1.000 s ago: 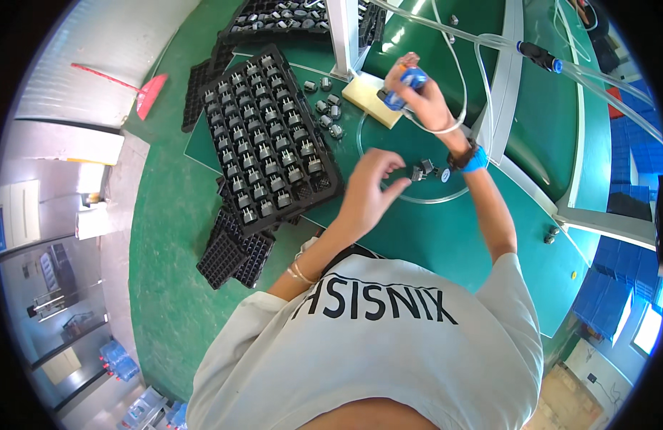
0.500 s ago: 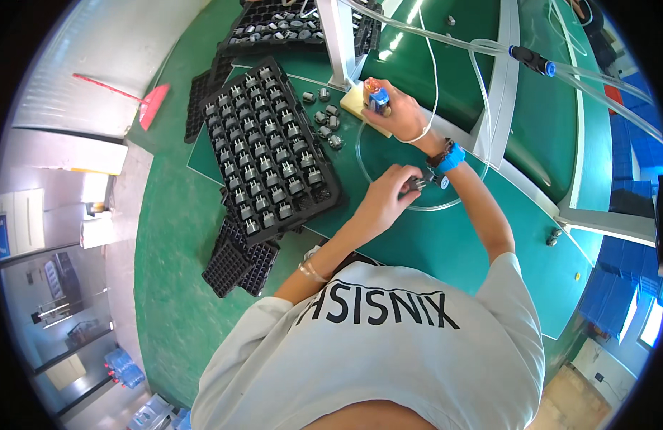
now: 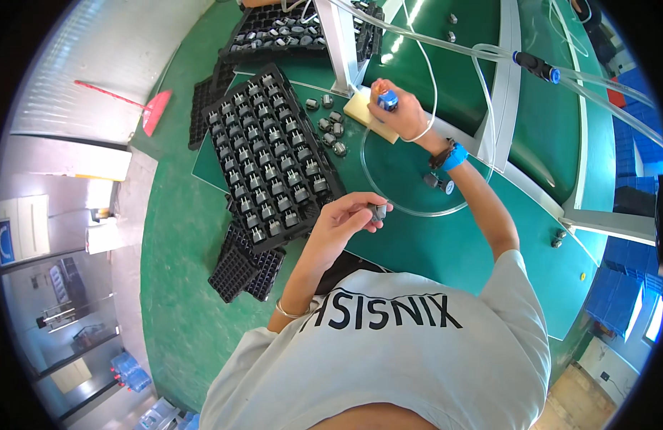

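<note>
My left hand (image 3: 340,228) is closed around a small grey-and-black plug (image 3: 378,212), close to the near right corner of a black tray (image 3: 330,188). Rows of upright plugs (image 3: 269,172), pins up, fill most of the tray's pockets. Over a pale yellow block (image 3: 361,109), my right hand (image 3: 404,115) grips a small cylinder with a blue end (image 3: 387,100); its lower part is hidden by my fingers. Under my right forearm lies a dark piece with a round pale end (image 3: 440,184). Several loose plugs (image 3: 331,127) lie between the tray and the block.
A clear hose loop (image 3: 417,213) lies on the green table, and a thin white tube (image 3: 436,79) passes my right wrist. A white post (image 3: 338,46) stands beyond the tray. Another filled tray (image 3: 274,36) sits farther back. Stacked black trays (image 3: 247,265) are at the left.
My left hand has moved left and toward me with the plug, away from the dark piece under my right forearm. My right hand has shifted slightly, still gripping the blue-ended cylinder.
</note>
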The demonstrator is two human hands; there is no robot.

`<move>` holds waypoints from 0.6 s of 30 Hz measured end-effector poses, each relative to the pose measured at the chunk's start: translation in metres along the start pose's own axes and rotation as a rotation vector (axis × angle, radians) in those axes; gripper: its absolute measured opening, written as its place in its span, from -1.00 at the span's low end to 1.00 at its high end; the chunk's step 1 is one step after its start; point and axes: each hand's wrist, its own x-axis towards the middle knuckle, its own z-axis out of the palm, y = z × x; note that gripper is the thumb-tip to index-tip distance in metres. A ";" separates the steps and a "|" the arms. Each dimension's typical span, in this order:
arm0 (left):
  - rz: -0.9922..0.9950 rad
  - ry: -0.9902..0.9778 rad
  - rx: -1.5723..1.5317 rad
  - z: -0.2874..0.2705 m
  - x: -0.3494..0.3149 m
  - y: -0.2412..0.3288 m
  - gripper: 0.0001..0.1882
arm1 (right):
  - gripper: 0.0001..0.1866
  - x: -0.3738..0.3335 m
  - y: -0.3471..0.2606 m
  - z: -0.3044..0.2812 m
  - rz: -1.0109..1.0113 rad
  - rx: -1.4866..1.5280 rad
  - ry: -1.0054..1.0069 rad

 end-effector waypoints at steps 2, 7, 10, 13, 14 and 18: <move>0.000 -0.027 -0.119 0.000 -0.003 0.005 -0.68 | -0.77 0.009 0.005 -0.010 0.107 0.176 0.007; -0.013 -0.010 -0.177 -0.007 -0.008 0.012 -0.66 | -0.72 0.044 0.070 -0.062 0.149 -0.256 0.281; 0.109 -0.026 -0.176 -0.014 -0.007 0.008 -0.70 | -0.67 0.067 0.106 -0.084 0.030 -0.537 0.432; 0.248 0.034 -0.150 -0.018 -0.006 0.003 -0.72 | -0.65 0.068 0.113 -0.090 0.050 -0.551 0.447; 0.287 0.035 -0.162 -0.019 -0.006 0.003 -0.71 | -0.65 0.067 0.107 -0.088 0.072 -0.598 0.441; 0.319 0.091 -0.209 -0.016 -0.002 0.011 -0.69 | -0.65 0.068 0.095 -0.095 0.156 -0.614 0.378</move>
